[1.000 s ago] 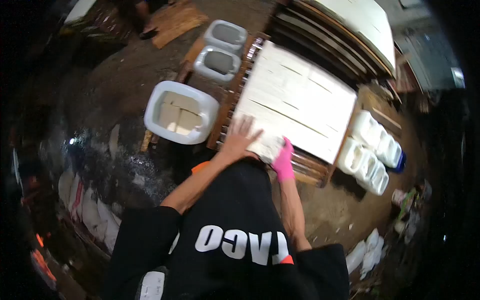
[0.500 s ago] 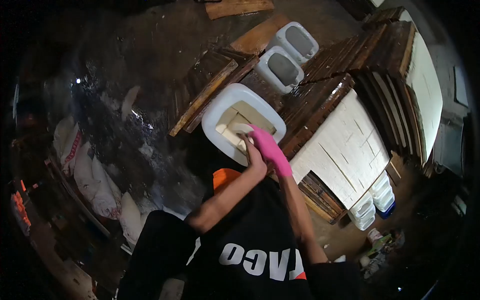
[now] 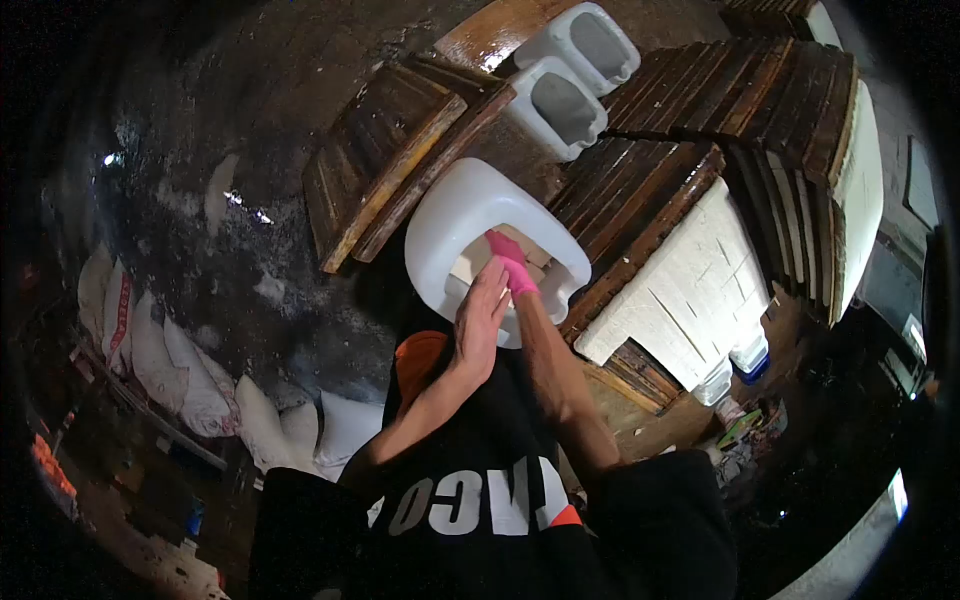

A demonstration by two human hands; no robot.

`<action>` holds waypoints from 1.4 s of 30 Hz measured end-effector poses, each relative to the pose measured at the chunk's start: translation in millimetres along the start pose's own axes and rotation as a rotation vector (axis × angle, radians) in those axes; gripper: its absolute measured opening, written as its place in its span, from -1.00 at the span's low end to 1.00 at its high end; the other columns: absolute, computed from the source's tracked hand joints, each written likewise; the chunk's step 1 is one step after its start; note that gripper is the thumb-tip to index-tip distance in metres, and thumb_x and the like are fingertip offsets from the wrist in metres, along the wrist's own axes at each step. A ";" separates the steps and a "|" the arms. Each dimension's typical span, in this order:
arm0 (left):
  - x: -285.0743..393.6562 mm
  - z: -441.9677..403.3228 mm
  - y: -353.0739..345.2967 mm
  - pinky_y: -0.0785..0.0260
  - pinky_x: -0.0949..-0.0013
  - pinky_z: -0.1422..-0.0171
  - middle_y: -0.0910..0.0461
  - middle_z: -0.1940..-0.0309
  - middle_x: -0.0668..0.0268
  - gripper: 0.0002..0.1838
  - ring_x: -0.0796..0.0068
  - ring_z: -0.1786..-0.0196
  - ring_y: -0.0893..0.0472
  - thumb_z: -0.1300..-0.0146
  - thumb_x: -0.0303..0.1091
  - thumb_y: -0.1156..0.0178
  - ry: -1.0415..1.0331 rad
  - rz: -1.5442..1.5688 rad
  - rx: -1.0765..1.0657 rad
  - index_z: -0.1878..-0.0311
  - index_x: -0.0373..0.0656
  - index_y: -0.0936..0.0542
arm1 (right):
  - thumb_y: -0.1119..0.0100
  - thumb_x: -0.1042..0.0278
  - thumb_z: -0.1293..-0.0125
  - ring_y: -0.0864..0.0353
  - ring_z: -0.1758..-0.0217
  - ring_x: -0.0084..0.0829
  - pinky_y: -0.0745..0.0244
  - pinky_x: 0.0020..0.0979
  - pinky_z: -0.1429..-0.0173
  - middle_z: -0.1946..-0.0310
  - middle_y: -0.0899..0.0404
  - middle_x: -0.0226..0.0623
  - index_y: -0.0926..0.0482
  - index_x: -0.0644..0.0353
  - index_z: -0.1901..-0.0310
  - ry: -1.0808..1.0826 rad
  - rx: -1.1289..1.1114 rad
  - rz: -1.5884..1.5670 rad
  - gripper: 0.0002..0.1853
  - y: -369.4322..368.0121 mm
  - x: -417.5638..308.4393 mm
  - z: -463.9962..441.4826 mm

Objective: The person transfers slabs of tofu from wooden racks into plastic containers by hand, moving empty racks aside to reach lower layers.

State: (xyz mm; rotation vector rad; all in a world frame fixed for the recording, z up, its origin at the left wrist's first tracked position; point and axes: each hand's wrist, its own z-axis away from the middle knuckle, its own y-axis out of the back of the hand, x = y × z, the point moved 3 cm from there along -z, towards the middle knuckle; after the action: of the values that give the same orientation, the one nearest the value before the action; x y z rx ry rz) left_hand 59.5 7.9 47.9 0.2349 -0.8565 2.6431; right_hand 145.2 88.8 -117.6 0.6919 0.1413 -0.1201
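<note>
A white plastic tub with a cut-out opening stands right in front of me, pale slabs or blocks lying inside. My right hand, in a pink glove, reaches down into the opening. Its fingertips are partly hidden, so any thing in its grasp cannot be made out. Bare, my left hand has its fingers stretched forward against the pink glove, over the near side of the opening. No held thing shows in it.
Two more cut-open white containers stand beyond the tub. Stacked brown wooden boards rise at its left. To the right are stacked wooden frames and a cracked white slab. White sacks lie at lower left.
The gloved right hand has moved deeper into the tub; the pale rounded piece seen by it earlier no longer shows. My left hand has shifted leftward, its fingers straighter. The view has moved slightly.
</note>
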 end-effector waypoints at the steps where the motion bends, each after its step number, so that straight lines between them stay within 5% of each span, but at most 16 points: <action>1: 1.9 -1.5 0.0 0.14 0.23 -0.59 -0.04 -0.50 0.16 -0.41 0.28 -0.53 -0.06 -0.51 -0.12 0.25 -0.031 -0.015 0.006 -0.48 -0.24 -0.06 | -0.02 0.08 -0.31 -0.54 -0.02 0.01 -0.42 -0.18 -0.11 0.00 -0.57 0.03 -0.54 0.25 0.01 0.012 0.019 0.028 -0.60 -1.0 3.6 5.2; 7: -10.7 -24.1 0.5 0.03 0.20 -0.55 -0.21 -0.42 0.14 -0.46 0.28 -0.47 -0.19 -0.51 -0.17 0.23 -0.249 -0.118 0.149 -0.43 -0.27 -0.17 | -0.01 0.05 -0.34 -0.55 -0.01 0.03 -0.44 -0.16 -0.09 0.00 -0.57 0.02 -0.54 0.25 0.02 0.242 0.070 0.088 -0.59 -21.6 -1.6 11.9; 11: -38.0 -33.6 -29.4 0.00 0.23 -0.53 -0.24 -0.38 0.12 -0.51 0.28 -0.47 -0.19 -0.50 -0.25 0.20 -0.444 -0.416 0.020 -0.40 -0.27 -0.21 | -0.07 0.09 -0.33 -0.55 -0.17 -0.19 -0.38 -0.22 -0.28 -0.14 -0.54 -0.12 -0.47 0.07 -0.20 0.402 -0.128 -0.836 -0.55 95.9 75.1 144.5; 13: -65.1 -36.9 -46.7 -0.07 0.36 -0.47 -0.33 -0.32 0.23 -0.54 0.38 -0.39 -0.29 -0.47 -0.28 0.08 -0.448 -0.523 -0.021 -0.36 -0.26 -0.30 | 0.16 0.25 -0.46 -0.53 -0.20 -0.34 -0.38 -0.36 -0.26 -0.15 -0.55 -0.18 -0.51 0.20 -0.17 0.392 0.203 -0.434 -0.61 157.1 172.7 193.1; 14: -79.9 -35.3 -59.8 -0.09 0.37 -0.45 -0.34 -0.31 0.24 -0.55 0.40 -0.37 -0.31 -0.47 -0.27 0.07 -0.423 -0.528 -0.029 -0.35 -0.24 -0.32 | 0.13 0.18 -0.47 -0.50 -0.21 -0.40 -0.32 -0.40 -0.30 -0.14 -0.56 -0.24 -0.53 0.18 -0.18 0.195 0.416 -0.898 -0.60 148.8 258.8 190.3; 16: -103.3 -13.0 -96.9 -0.17 0.37 -0.38 -0.42 -0.23 0.23 -0.60 0.40 -0.28 -0.40 -0.48 -0.27 0.06 -0.363 -0.847 -0.003 -0.29 -0.22 -0.39 | 0.15 0.14 -0.48 -0.45 -0.25 -0.35 -0.23 -0.37 -0.35 -0.16 -0.54 -0.21 -0.51 0.24 -0.19 -0.276 0.873 -0.977 -0.56 146.0 415.4 200.7; 19: -158.9 69.5 -202.8 -0.29 0.26 -0.30 -0.50 -0.12 0.09 -0.56 0.26 -0.17 -0.50 -0.41 -0.13 -0.06 -0.485 -1.571 -0.612 -0.19 -0.24 -0.46 | 0.16 0.24 -0.49 -0.30 -0.37 -0.32 -0.21 -0.37 -0.39 -0.33 -0.32 -0.10 -0.28 0.28 -0.34 -0.258 1.262 -0.927 -0.52 110.0 611.0 196.5; 23: -230.3 230.3 -317.2 -0.38 0.12 -0.17 -0.57 0.07 0.08 -0.65 0.13 -0.04 -0.56 -0.27 -0.19 -0.14 -0.528 -1.345 -1.456 -0.01 -0.23 -0.54 | 0.18 0.29 -0.45 -0.08 -0.49 -0.09 -0.10 -0.21 -0.47 -0.42 -0.15 -0.02 -0.19 0.18 -0.40 -0.669 0.897 0.130 -0.49 65.9 603.5 141.3; 25: -255.3 300.6 -346.1 -0.37 0.07 -0.14 -0.56 0.11 0.09 -0.66 0.13 -0.02 -0.55 -0.22 -0.24 -0.14 -0.421 -1.226 -1.657 0.00 -0.23 -0.53 | 0.15 0.24 -0.43 -0.22 -0.42 -0.11 -0.15 -0.19 -0.45 -0.37 -0.26 -0.11 -0.30 0.20 -0.33 -0.427 1.191 -0.917 -0.52 77.3 579.8 149.1; 28: -273.3 345.4 -362.8 -0.36 -0.01 -0.10 -0.55 0.18 0.11 -0.66 0.12 0.02 -0.53 -0.13 -0.31 -0.15 -0.280 -1.196 -1.644 0.02 -0.23 -0.51 | 0.15 0.21 -0.43 -0.31 -0.36 -0.15 -0.23 -0.25 -0.39 -0.32 -0.33 -0.16 -0.33 0.27 -0.27 -0.041 0.980 -1.694 -0.54 87.4 592.7 162.6; 29: -276.5 350.3 -363.5 -0.36 0.01 -0.08 -0.54 0.20 0.11 -0.66 0.13 0.03 -0.54 -0.12 -0.33 -0.15 -0.315 -1.165 -1.575 0.03 -0.25 -0.51 | 0.14 0.18 -0.44 -0.34 -0.33 -0.20 -0.23 -0.26 -0.39 -0.29 -0.37 -0.19 -0.34 0.36 -0.23 -0.215 0.774 -1.864 -0.52 105.3 590.5 173.3; 34: -275.6 352.5 -360.3 -0.35 0.10 0.02 -0.51 0.27 0.09 -0.69 0.17 0.08 -0.55 -0.11 -0.43 -0.11 -0.386 -1.048 -1.355 0.08 -0.37 -0.47 | 0.18 0.10 -0.43 -0.43 -0.25 -0.16 -0.26 -0.18 -0.38 -0.19 -0.48 -0.15 -0.36 0.38 -0.21 0.187 -0.028 -1.905 -0.48 133.9 589.5 177.4; 37: -259.9 342.9 -359.5 -0.35 0.12 0.07 -0.49 0.28 0.03 -0.69 0.18 0.16 -0.56 -0.10 -0.46 -0.13 -0.489 -1.168 -1.328 0.09 -0.43 -0.44 | 0.33 0.17 -0.44 -0.47 -0.21 -0.15 -0.37 -0.12 -0.30 -0.15 -0.48 -0.03 -0.37 0.42 -0.17 0.378 -0.078 -2.073 -0.49 124.6 588.6 152.3; 38: -253.5 339.4 -357.8 -0.35 0.11 0.09 -0.48 0.29 0.04 -0.68 0.19 0.17 -0.56 -0.10 -0.45 -0.13 -0.590 -1.239 -1.314 0.09 -0.43 -0.44 | 0.33 0.09 -0.41 -0.47 -0.21 -0.06 -0.36 -0.07 -0.31 -0.18 -0.46 0.02 -0.35 0.44 -0.21 0.324 0.332 -1.233 -0.42 127.7 582.5 155.7; 40: -252.1 325.4 -345.0 -0.28 0.03 -0.07 -0.47 0.14 0.01 -0.58 0.17 0.03 -0.51 -0.14 -0.29 -0.17 -0.571 -1.296 -1.326 -0.01 -0.37 -0.43 | 0.32 0.02 -0.38 -0.43 -0.26 -0.01 -0.32 -0.06 -0.35 -0.23 -0.40 0.05 -0.32 0.43 -0.26 0.348 0.090 -1.953 -0.36 125.0 548.1 178.1; 42: -241.2 303.6 -325.5 -0.13 -0.04 -0.31 -0.41 -0.07 -0.02 -0.46 0.13 -0.21 -0.40 -0.22 -0.14 -0.14 -0.573 -1.462 -1.358 -0.15 -0.31 -0.38 | 0.30 0.00 -0.35 -0.41 -0.27 -0.02 -0.30 -0.07 -0.36 -0.25 -0.38 0.05 -0.28 0.42 -0.28 0.264 0.171 -2.058 -0.33 115.2 545.0 189.8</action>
State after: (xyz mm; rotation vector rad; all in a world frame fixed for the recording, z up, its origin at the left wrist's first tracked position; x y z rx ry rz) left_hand 420.2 6.6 403.0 0.7980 -1.5358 0.4058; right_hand 716.3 20.4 6.7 0.4700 1.0716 -2.0228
